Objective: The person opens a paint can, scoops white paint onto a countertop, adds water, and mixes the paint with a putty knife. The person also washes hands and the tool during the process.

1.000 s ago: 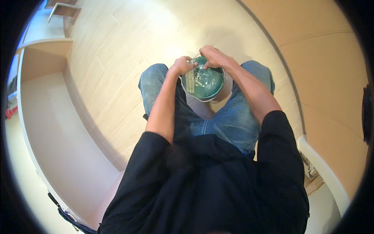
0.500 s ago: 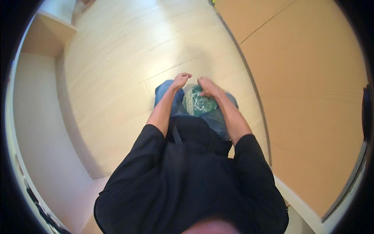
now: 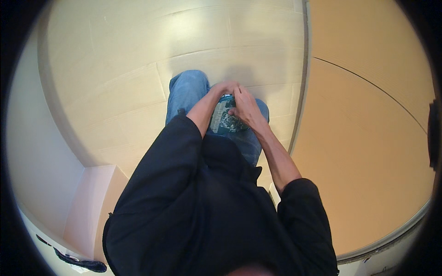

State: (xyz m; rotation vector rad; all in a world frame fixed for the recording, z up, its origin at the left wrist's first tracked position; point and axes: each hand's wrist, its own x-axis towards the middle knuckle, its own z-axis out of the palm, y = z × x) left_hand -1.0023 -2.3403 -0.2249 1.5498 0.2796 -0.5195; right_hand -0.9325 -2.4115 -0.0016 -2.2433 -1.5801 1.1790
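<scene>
Pale plank floor [image 3: 115, 92]. Tan panel [image 3: 368, 138], upright-edged, along the right side. Blue jeans [image 3: 186, 94], knees apart. Round green lid [image 3: 221, 117], white-smudged, between the thighs, bodyward of the left grip [image 3: 225, 86] and partly beneath the right grip [image 3: 247, 106]. Right: thumb over the lid's face. Left: at the far rim, meeting or overlapping the right. Closure of either: cannot tell, fingertips partly hidden.

From the head, we look steeply down through a fisheye, close above our shirt [image 3: 225, 211], with our hands [image 3: 247, 106] farther off and floor [image 3: 115, 78] beyond.
</scene>
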